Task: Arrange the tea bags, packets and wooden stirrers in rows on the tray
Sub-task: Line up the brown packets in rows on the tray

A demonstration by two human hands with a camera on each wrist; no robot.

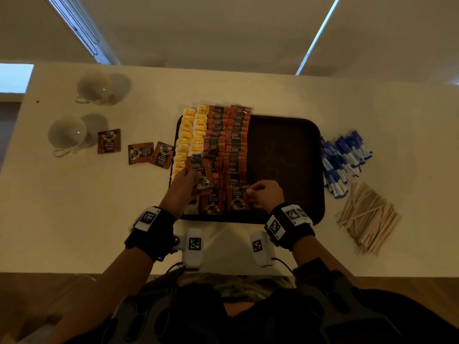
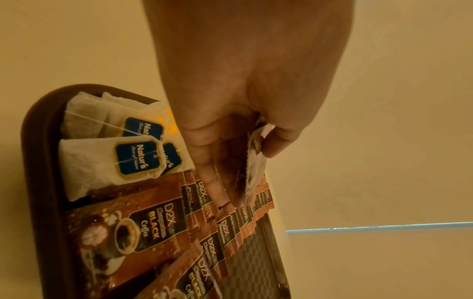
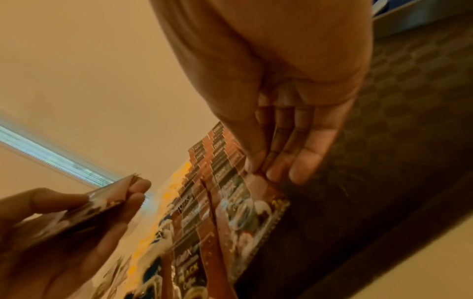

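From above, the left hand (image 1: 185, 184) grips a stack of coffee packets (image 1: 200, 175) over the tray (image 1: 285, 150). Only the right wrist view shows the right hand (image 3: 289, 129) pinching the nearest laid packet (image 3: 258, 214). Stirrers (image 1: 367, 217) lie on the table.

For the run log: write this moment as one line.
left hand: holds coffee packets | right hand: pinches packet in right coffee row | tray: right half bare | stirrers: off tray
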